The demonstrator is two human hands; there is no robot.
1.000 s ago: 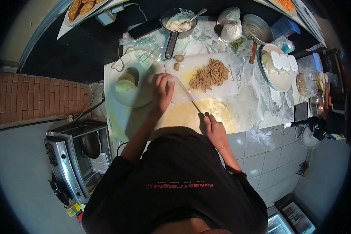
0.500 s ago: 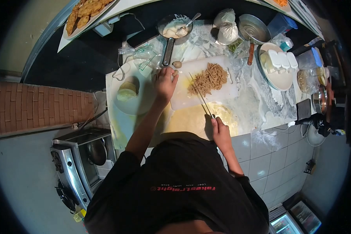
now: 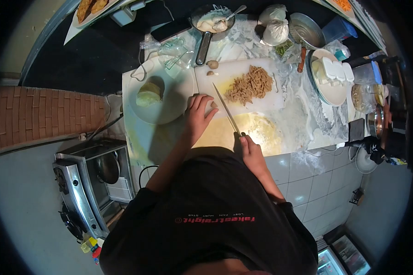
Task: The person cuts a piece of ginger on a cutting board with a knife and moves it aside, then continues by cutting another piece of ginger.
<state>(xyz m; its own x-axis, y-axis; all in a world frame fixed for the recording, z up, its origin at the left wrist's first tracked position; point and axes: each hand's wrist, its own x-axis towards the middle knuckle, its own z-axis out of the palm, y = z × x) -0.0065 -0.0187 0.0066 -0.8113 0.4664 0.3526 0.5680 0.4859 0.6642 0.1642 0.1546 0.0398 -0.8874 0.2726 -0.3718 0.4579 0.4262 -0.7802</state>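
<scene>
My left hand rests at the near left corner of the white cutting board, thumb and forefinger closed around a small brown piece. My right hand grips a long knife by its handle, the blade slanting forward over the board. To the right of the blade lies a heap of chopped brown strips. Two more small brown lumps, one of them a roundish lump, sit near the board's far left corner. Left of my left hand, a large plate carries a cut pale green cabbage.
Behind the board stands a pan of white mixture with a spoon. A tied plastic bag, a metal bowl and a plate with white containers line the right back. White powder dusts the worktop.
My left hand has drawn back toward me from the board's far left corner, bringing a small brown piece to its near side. The knife stays in my right hand, nearly still.
</scene>
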